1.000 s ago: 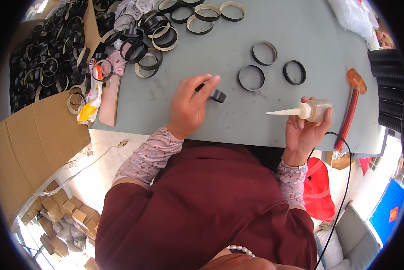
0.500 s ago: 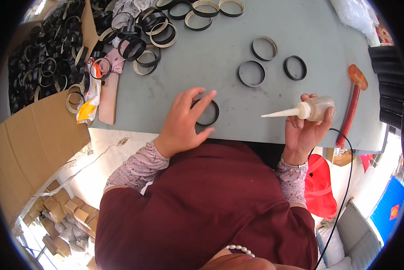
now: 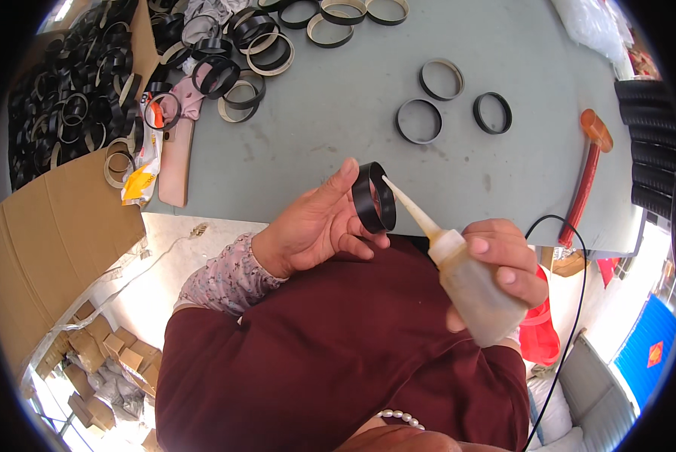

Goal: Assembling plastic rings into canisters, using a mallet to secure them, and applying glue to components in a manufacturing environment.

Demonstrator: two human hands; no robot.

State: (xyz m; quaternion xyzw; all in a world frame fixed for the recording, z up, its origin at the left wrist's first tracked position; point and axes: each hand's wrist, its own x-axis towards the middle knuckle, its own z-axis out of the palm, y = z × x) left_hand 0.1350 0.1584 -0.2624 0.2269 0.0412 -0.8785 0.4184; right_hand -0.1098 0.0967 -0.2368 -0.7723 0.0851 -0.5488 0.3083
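My left hand (image 3: 319, 222) grips a black ring (image 3: 366, 200) between thumb and fingers, held up on its edge near the front of the table. In my right hand (image 3: 503, 264) is a translucent squeeze bottle (image 3: 479, 290) with a long tapered nozzle (image 3: 409, 203). The bottle tilts so that its tip points up and left, at the ring's upper rim; whether it touches I cannot tell. Beyond my hands, three dark rings lie on the grey table: one ring (image 3: 419, 141) nearest, another ring (image 3: 442, 96) behind it, and a third ring (image 3: 493, 131) to the right.
Many black rings (image 3: 74, 113) fill a cardboard box (image 3: 59, 211) at left. More rings (image 3: 270, 56) lie loose at the back left, near a pink phone (image 3: 176, 166) and a yellow-white packet (image 3: 142, 181). A hammer with a red handle (image 3: 582, 188) lies at right, by a black cable (image 3: 585, 279).
My left hand has taken up the ring that lay on the table and turned it on edge. The bottle has come nearer to me, its nozzle now raised to the ring.
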